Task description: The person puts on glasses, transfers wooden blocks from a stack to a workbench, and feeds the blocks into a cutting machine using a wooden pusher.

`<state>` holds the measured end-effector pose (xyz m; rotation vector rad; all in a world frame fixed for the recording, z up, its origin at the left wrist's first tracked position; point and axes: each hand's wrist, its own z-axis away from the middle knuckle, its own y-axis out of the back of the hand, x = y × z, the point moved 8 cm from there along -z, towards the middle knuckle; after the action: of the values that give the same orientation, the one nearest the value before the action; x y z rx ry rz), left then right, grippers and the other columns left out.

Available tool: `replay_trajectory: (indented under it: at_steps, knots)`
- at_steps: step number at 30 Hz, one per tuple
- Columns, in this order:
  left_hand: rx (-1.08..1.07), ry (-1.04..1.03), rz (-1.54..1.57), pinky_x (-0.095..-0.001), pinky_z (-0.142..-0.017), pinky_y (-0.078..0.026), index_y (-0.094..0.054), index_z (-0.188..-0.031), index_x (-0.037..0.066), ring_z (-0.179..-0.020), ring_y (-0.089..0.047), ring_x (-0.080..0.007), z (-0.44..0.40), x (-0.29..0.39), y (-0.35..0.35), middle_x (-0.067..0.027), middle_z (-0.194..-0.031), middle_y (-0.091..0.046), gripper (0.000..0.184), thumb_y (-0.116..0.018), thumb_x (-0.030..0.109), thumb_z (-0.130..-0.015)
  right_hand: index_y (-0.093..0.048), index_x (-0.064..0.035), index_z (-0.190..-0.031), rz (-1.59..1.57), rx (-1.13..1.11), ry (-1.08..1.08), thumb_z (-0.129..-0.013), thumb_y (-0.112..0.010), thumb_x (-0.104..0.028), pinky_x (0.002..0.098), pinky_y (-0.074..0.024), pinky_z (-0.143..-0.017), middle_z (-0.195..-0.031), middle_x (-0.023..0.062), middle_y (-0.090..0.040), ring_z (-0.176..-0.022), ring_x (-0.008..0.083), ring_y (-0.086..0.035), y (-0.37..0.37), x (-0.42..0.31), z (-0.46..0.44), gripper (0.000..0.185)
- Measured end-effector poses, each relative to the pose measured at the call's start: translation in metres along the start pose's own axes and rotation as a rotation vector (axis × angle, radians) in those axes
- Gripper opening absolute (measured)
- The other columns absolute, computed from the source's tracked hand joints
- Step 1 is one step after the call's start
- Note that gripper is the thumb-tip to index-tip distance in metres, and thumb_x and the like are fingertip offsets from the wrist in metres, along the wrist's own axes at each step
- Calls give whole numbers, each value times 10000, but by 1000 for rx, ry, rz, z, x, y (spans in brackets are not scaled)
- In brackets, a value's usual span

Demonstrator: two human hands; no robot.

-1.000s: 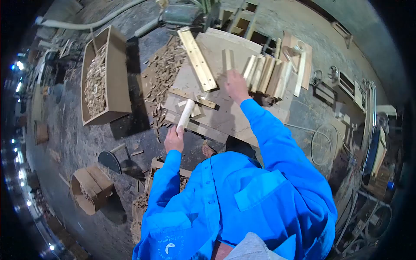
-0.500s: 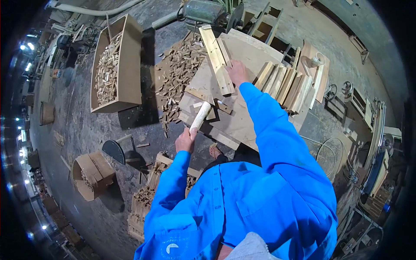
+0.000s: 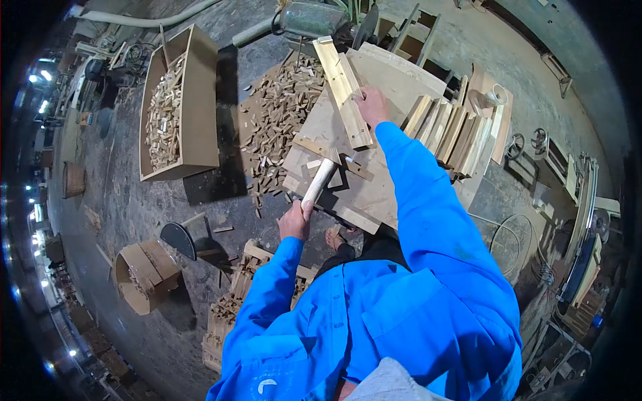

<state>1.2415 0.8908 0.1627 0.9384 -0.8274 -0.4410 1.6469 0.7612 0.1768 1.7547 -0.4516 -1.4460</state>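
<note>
My left hand (image 3: 294, 220) is closed around the near end of a pale, round wooden handle (image 3: 319, 182). The handle's far end lies over small wooden blocks (image 3: 314, 146) at the left part of the work table (image 3: 394, 73). My right hand (image 3: 372, 107) has its fingers bent over the right edge of a long, light wooden piece (image 3: 340, 93), which lies lengthwise away from me on the table. A narrower strip runs along that piece beside my fingers. The thumb and the fingertips' undersides are partly hidden.
Several wooden strips (image 3: 445, 134) are stacked at the table's right. Offcuts (image 3: 281, 110) cover the floor on the left, beside a tall wooden box (image 3: 200, 100) of scraps. A cardboard box (image 3: 150, 274) and a round-topped stool (image 3: 178, 240) stand nearer. A motor (image 3: 311, 19) sits beyond the table.
The whole view has shifted slightly, so table and hands appear a little farther right. Both hands keep their holds; my right hand appears slightly farther up the long wooden piece.
</note>
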Motion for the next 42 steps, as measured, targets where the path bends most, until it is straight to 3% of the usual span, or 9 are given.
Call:
replay_trajectory:
  at_steps: [7, 17, 22, 27, 30, 32, 35, 42]
  knots:
    - [-48, 22, -29, -605, -770, -509, -602, -1053, 64, -899, -680, -501, -38, 35, -6, -282, -940, -714, 621, -372, 641, -1051, -773, -77, -1127, -40, 8, -10, -890, -767, -283, 510, -533, -932, -1117, 214, -722, -1079, 405, -672, 26, 16, -43, 314]
    - [-44, 41, -27, -603, -815, -492, -597, -1050, 57, -956, -659, -512, -80, 81, -10, -292, -978, -706, 634, -376, 651, -1042, -770, -60, -1096, -37, 96, 37, -893, -784, -277, 521, -535, -921, -1096, 230, -720, -1059, 430, -674, 41, 41, -99, 298]
    - [-51, 52, -26, -616, -795, -471, -602, -1038, 73, -943, -655, -514, -86, 86, -11, -295, -977, -705, 557, -406, 594, -1048, -771, -46, -1081, -37, 65, 40, -907, -756, -291, 524, -530, -933, -1103, 243, -716, -1062, 440, -667, 45, 46, -108, 301]
    - [-5, 39, -30, -606, -802, -485, -608, -1031, 62, -940, -664, -503, -77, 77, -10, -283, -973, -710, 579, -399, 601, -1052, -757, -14, -1120, -91, -70, -24, -918, -738, -314, 522, -529, -947, -1091, 265, -709, -1066, 451, -661, 41, 56, -103, 363]
    - [0, 27, -39, -602, -804, -496, -602, -1039, 52, -945, -668, -498, -68, 65, -10, -279, -977, -711, 596, -398, 612, -1055, -777, -37, -1048, 13, 35, -42, -903, -737, -284, 495, -545, -925, -1100, 245, -722, -1050, 419, -683, 46, 56, -80, 290]
    - [16, 19, -29, -605, -802, -495, -601, -1039, 53, -942, -670, -497, -58, 54, -8, -280, -976, -711, 589, -400, 606, -1057, -772, -43, -1104, 45, 205, 101, -901, -729, -260, 483, -545, -938, -1113, 239, -730, -1057, 394, -695, 55, 40, -53, 300]
    - [5, 42, -54, -609, -799, -495, -600, -1040, 52, -934, -672, -496, -40, 42, -3, -278, -976, -712, 583, -399, 599, -1060, -762, -44, -1152, -155, 85, -52, -904, -725, -263, 478, -543, -951, -1126, 219, -736, -1059, 379, -700, 46, 40, -28, 333]
    - [-16, 24, -33, -612, -761, -497, -582, -1061, 62, -884, -676, -500, -10, 9, 1, -277, -914, -709, 555, -406, 588, -1062, -789, -87, -1124, -164, 28, 41, -918, -707, -270, 481, -558, -909, -1076, 216, -751, -999, 408, -714, 19, 8, -25, 287]
